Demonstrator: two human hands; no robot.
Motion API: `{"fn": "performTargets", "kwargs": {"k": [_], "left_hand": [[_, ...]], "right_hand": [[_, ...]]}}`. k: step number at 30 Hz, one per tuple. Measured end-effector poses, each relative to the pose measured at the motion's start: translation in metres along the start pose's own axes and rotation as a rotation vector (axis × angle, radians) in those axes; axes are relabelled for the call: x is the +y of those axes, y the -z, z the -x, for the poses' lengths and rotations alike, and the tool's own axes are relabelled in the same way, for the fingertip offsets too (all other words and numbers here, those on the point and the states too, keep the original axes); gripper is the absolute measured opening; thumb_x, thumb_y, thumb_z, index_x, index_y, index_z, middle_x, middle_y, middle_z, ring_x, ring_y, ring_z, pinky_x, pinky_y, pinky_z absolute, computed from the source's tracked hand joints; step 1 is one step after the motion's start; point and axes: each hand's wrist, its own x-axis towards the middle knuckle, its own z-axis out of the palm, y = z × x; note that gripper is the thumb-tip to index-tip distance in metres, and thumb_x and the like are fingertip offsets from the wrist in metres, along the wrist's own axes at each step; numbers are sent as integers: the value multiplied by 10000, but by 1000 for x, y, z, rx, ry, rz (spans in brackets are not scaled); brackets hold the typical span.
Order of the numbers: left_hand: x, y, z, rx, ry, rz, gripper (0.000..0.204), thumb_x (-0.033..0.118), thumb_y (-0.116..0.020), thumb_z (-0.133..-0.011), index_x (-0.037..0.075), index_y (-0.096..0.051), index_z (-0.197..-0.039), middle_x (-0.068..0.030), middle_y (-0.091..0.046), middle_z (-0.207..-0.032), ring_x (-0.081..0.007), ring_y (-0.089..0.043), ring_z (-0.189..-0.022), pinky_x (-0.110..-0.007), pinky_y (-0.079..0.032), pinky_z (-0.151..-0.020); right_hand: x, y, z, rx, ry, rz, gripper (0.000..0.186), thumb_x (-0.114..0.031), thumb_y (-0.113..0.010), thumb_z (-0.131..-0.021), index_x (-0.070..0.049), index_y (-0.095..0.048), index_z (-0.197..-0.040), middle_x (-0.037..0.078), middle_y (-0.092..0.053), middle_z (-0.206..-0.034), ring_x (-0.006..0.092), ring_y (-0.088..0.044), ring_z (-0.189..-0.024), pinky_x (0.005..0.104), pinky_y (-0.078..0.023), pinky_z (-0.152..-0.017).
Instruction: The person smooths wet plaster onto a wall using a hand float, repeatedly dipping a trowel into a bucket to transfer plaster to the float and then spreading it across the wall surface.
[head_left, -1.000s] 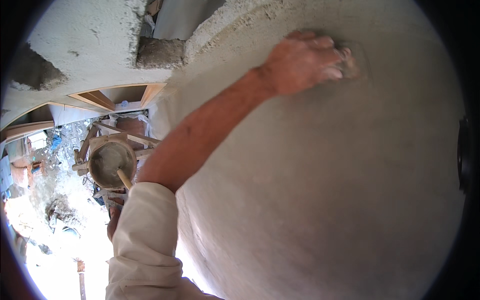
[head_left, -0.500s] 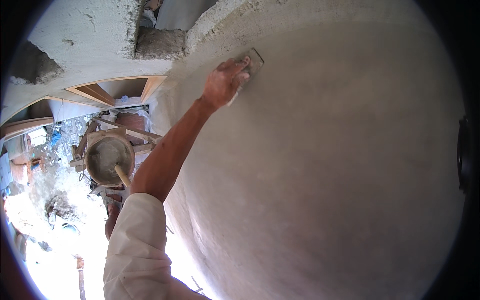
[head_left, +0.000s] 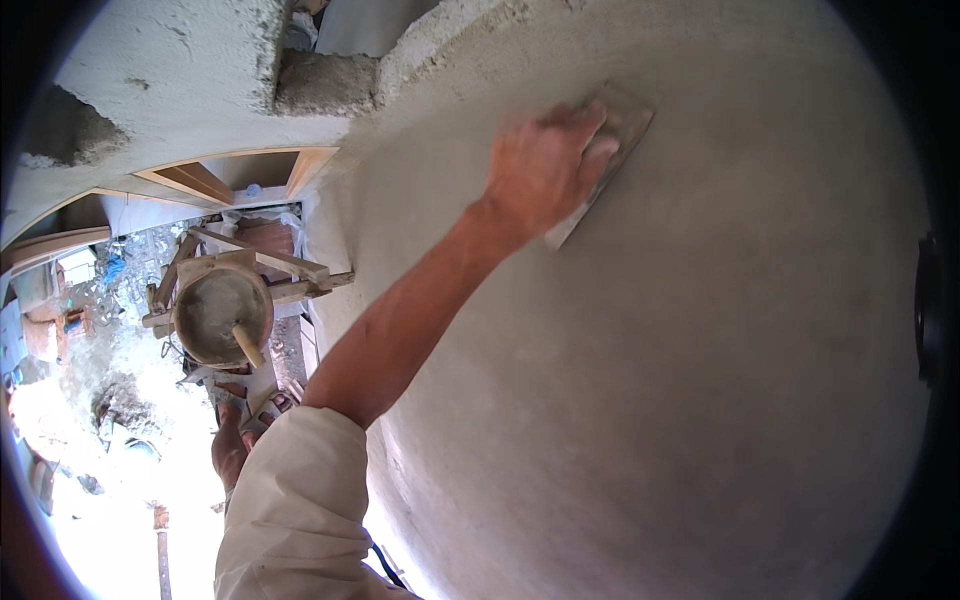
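Left side, upper area: 1 wooden window frame (head_left: 207, 183) sits in a pale wall. Below it, 1 round basin (head_left: 267, 303) rests among timbers (head_left: 290, 266), containing grey material, with 1 wooden handle (head_left: 246, 343) leaning out over the rim.

Lower left to centre: a pale sleeve (head_left: 295, 480) and bare forearm run up and right to the left hand (head_left: 545, 165) at upper centre. The hand is closed around the back of 1 flat trowel (head_left: 632, 112), thumb and fingers bent over it; slight blur noted. The right hand is not visible.

The trowel lies tilted against the smooth grey wall (head_left: 700, 350), upper centre. Judged handling: light, thin and stiff, likely slippery if damp. Recommended hold: the middle of its back, clear of the edges; any grip there is hidden by the hand.

Right side: the grey wall fills the frame.
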Motion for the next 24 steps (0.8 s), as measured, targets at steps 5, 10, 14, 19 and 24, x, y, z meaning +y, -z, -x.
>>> {"fn": "performTargets", "kwargs": {"k": [5,10,14,19,24], "left_hand": [[-3,-10,66,-140,287,59,386,313,-601,-935,54,-622,-1220,-205,-656,-1022,-399,-654,-862,-445,-530,-737],[-49,-4,14,-58,694,-77,367,285,-579,-943,66,-605,-1237,-231,-649,-1049,-411,-663,-908,-470,-536,-815],[-5,4,0,-226,682,45,382,312,-542,-949,62,-611,-1229,-247,-657,-1045,-414,-653,-957,-485,-516,-860],[14,-10,70,-148,466,17,418,364,-481,-973,62,-611,-1231,-224,-676,-1018,-405,-644,-987,-491,-512,-855],[-49,4,12,-198,850,3,441,382,-480,-978,54,-601,-1247,-214,-676,-996,-407,-640,-974,-483,-505,-872]], "right_hand": [[7,5,5,-26,50,164,629,-518,-372,-988,-51,-477,-1396,188,-424,-1456,386,-496,-1224,571,-430,-983],[-11,-2,4,-55,123,563,637,-527,-373,-985,-54,-472,-1400,184,-422,-1460,382,-490,-1232,570,-426,-988],[-21,9,-4,-65,253,1284,644,-534,-375,-982,-57,-469,-1403,180,-420,-1462,379,-484,-1238,569,-423,-991],[-18,12,-11,-12,399,1724,652,-543,-376,-978,-60,-465,-1407,176,-418,-1466,375,-478,-1245,567,-419,-995],[-23,8,-12,59,447,1923,660,-552,-377,-975,-63,-461,-1411,171,-416,-1469,372,-471,-1253,566,-415,-1000]]}}
